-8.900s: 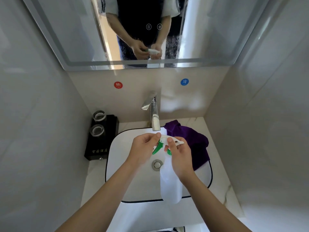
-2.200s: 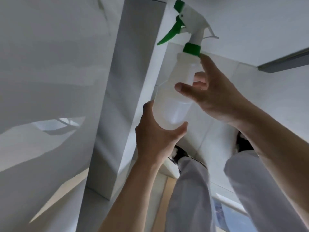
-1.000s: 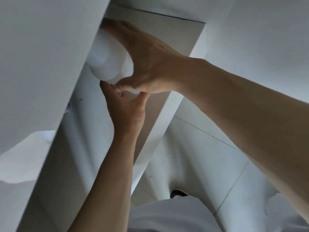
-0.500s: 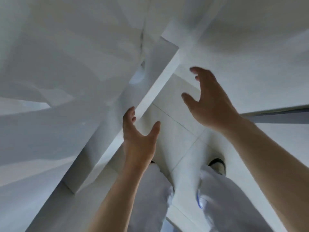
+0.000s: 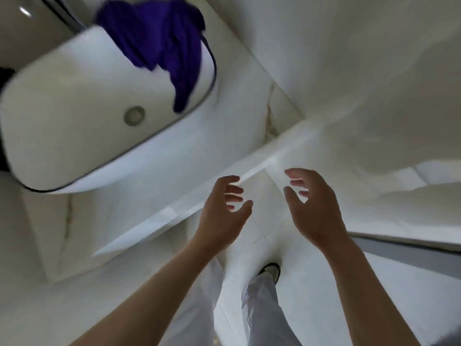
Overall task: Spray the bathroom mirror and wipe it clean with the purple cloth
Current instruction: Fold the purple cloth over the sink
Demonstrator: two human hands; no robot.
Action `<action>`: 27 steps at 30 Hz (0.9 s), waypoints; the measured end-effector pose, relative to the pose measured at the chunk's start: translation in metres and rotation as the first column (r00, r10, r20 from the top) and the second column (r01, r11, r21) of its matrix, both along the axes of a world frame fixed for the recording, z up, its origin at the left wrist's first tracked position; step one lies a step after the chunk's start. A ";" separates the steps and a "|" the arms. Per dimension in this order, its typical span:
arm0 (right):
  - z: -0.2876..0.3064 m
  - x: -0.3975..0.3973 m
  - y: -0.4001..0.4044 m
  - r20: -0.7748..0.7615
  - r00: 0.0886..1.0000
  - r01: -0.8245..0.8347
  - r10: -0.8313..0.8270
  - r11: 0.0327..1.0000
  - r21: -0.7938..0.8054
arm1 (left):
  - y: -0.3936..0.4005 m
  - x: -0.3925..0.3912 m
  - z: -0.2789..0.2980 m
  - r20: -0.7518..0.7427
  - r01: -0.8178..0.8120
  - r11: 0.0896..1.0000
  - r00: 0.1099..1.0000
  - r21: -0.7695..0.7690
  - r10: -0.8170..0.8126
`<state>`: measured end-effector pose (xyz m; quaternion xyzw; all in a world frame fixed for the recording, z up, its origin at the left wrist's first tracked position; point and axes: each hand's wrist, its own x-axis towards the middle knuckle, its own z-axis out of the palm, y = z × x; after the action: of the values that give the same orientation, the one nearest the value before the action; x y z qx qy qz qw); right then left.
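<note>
The sink (image 5: 74,101) carries the purple cloth (image 5: 162,41) over its far right corner. Left hand (image 5: 222,216) and right hand (image 5: 314,211) hang empty, fingers loosely apart; best to grasp the cloth's bunched middle firmly.

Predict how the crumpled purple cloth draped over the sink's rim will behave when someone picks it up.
The crumpled purple cloth would probably be floppy, since it lies in soft folds over the white sink's rim. It likely sags and unfolds when lifted. It seems light and unlikely to slip from the hands.
</note>
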<state>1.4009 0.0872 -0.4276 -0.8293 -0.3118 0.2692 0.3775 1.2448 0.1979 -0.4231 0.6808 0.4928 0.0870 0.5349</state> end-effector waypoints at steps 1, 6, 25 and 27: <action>0.016 -0.003 0.005 0.008 1.000 -0.007 0.007 0.999 0.032 | 0.008 -0.003 0.018 0.015 -0.022 1.000 1.000 0.021 0.022; 0.073 -0.024 0.042 -0.019 0.990 -0.134 0.136 0.985 0.106 | 0.047 -0.025 0.081 0.061 -0.132 0.988 0.990 0.082 0.127; 0.148 -0.036 0.295 0.065 0.933 -0.357 0.355 0.933 0.033 | 0.255 -0.056 0.125 0.154 -0.327 0.944 0.932 -0.041 0.329; 0.142 -0.028 0.312 0.075 0.926 -0.370 0.369 0.929 0.000 | 0.270 -0.042 0.118 0.101 -0.300 0.949 0.946 -0.097 0.309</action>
<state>1.3728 0.3990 -0.2856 -0.7626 -0.4780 0.3023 0.3140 1.2031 0.4680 -0.3050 0.5682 0.5636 0.1878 0.5693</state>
